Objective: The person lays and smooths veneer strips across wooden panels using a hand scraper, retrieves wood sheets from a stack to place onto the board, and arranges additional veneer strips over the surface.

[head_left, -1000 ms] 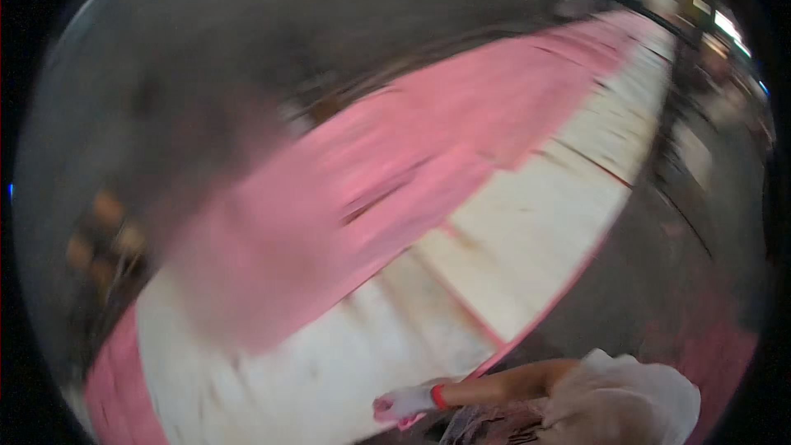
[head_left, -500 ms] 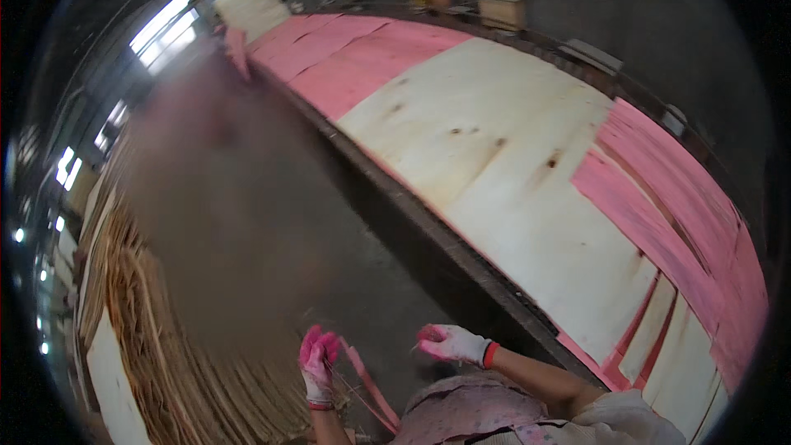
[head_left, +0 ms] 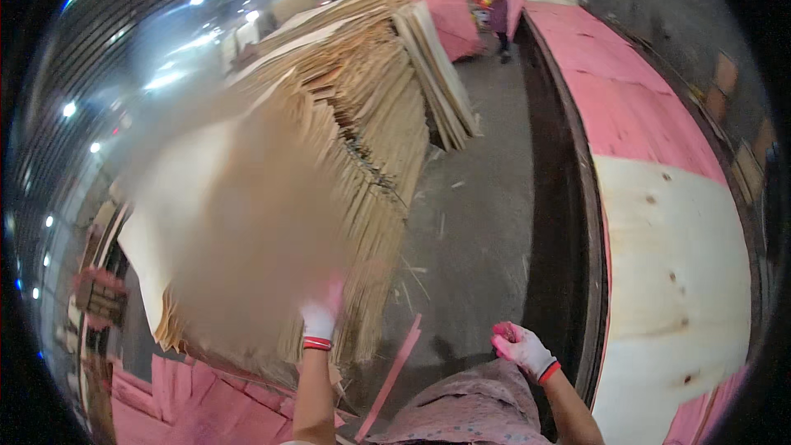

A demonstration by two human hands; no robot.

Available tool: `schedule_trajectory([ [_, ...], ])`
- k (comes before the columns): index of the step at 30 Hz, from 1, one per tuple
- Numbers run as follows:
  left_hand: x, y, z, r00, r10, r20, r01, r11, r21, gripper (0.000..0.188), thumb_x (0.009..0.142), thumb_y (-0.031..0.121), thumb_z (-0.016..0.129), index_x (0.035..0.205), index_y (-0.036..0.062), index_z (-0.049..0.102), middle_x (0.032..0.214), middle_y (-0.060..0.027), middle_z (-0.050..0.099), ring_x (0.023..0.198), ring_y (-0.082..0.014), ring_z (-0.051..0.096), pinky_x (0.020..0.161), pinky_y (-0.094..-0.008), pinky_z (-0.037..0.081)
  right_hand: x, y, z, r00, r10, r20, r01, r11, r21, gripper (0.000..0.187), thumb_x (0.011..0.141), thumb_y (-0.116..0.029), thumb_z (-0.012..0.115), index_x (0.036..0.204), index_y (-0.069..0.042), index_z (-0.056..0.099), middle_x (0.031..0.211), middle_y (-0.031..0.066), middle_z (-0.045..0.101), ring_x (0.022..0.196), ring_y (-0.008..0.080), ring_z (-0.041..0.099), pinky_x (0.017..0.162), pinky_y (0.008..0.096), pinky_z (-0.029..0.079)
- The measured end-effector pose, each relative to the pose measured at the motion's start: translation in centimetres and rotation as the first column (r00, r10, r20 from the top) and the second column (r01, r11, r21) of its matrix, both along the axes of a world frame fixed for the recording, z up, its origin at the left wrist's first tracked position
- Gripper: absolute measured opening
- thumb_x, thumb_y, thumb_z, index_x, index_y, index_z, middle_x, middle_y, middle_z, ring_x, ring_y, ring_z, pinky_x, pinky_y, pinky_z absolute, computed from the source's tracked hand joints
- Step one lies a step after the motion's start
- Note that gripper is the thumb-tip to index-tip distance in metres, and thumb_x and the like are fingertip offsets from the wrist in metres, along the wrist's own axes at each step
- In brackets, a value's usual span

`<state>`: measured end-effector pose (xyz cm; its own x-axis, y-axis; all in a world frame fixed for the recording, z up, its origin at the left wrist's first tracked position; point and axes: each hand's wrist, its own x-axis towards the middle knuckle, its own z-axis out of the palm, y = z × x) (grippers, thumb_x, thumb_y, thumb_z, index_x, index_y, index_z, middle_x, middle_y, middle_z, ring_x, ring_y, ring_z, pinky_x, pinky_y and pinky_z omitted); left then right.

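Note:
My left hand (head_left: 320, 313), in a white glove with a pink-stained front and a red cuff, reaches to the near edge of a tall stack of tan wood veneer sheets (head_left: 375, 222). A blurred patch in the picture covers its fingers, so I cannot tell whether it touches or grips a sheet. My right hand (head_left: 523, 348), gloved alike, is held above my apron (head_left: 461, 408) with its fingers curled closed. What lies inside them, if anything, is hidden. Between the hands, lower down, a narrow pink strip (head_left: 394, 379) slants across the floor area.
Along the right runs a long low pile topped by a knotty cream veneer sheet (head_left: 671, 272) and pink sheets (head_left: 634, 107). Pink pieces (head_left: 198, 404) lie at lower left. A person (head_left: 494, 0) stands far down the aisle (head_left: 482, 181), beside leaning boards (head_left: 432, 74).
My view has swung left, toward the veneer stack and down the aisle. The left hand has reached forward to the stack's edge. The right hand's fingers have curled in.

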<state>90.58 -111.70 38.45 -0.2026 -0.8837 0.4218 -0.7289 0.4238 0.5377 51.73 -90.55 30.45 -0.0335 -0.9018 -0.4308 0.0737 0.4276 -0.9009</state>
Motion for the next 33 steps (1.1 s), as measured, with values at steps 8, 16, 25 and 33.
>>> schedule_trajectory([
  [8, -4.3, -10.3, 12.2, 0.841, 0.526, 0.127, -0.348, 0.705, -0.618, 0.054, 0.079, 0.017, 0.071, 0.128, 0.0013, 0.053, 0.104, -0.0195, 0.066, 0.092, -0.0337, 0.065, 0.079, -0.0405, 0.052, -10.7, -12.6, -0.9, 0.997, 0.082, -0.009, -0.083, 0.996, -0.022, 0.042, 0.087, -0.020, 0.067, 0.122, 0.000, 0.055, 0.108, 0.0072, 0.065, 0.090, 0.0116, 0.061, 0.077, 0.0272, 0.051],
  [16, 7.1, -20.8, 22.8, 0.467, 0.792, 0.394, -0.512, 0.605, -0.609, 0.074, 0.084, 0.045, 0.064, 0.135, -0.0038, 0.041, 0.133, -0.0221, 0.049, 0.119, -0.0379, 0.051, 0.101, -0.0428, 0.042, -17.4, -21.5, -3.9, 0.950, 0.187, -0.252, -0.173, 0.982, 0.074, 0.028, 0.087, -0.015, 0.066, 0.110, -0.002, 0.061, 0.091, 0.0040, 0.067, 0.080, 0.0129, 0.062, 0.071, 0.0271, 0.051],
  [25, 3.9, -19.8, 21.6, 0.293, 0.777, 0.557, -0.617, 0.599, -0.511, 0.032, 0.081, 0.035, 0.068, 0.103, 0.0121, 0.066, 0.092, -0.0071, 0.069, 0.085, -0.0272, 0.064, 0.077, -0.0382, 0.051, -9.2, -32.1, 3.0, 0.915, 0.389, 0.108, -0.382, 0.921, -0.076, 0.032, 0.090, -0.021, 0.064, 0.115, -0.003, 0.056, 0.085, -0.0001, 0.060, 0.065, 0.0098, 0.055, 0.056, 0.0248, 0.046],
  [33, -2.7, -8.9, 21.8, 0.353, 0.741, 0.572, -0.466, 0.669, -0.579, 0.027, 0.081, 0.012, 0.063, 0.109, 0.0121, 0.065, 0.103, -0.0088, 0.069, 0.091, -0.0283, 0.066, 0.074, -0.0377, 0.054, 1.8, -43.6, 19.1, 0.826, 0.553, 0.103, -0.454, 0.764, -0.459, 0.041, 0.093, -0.032, 0.062, 0.121, -0.002, 0.055, 0.097, 0.0035, 0.064, 0.080, 0.0117, 0.060, 0.068, 0.0263, 0.050],
])
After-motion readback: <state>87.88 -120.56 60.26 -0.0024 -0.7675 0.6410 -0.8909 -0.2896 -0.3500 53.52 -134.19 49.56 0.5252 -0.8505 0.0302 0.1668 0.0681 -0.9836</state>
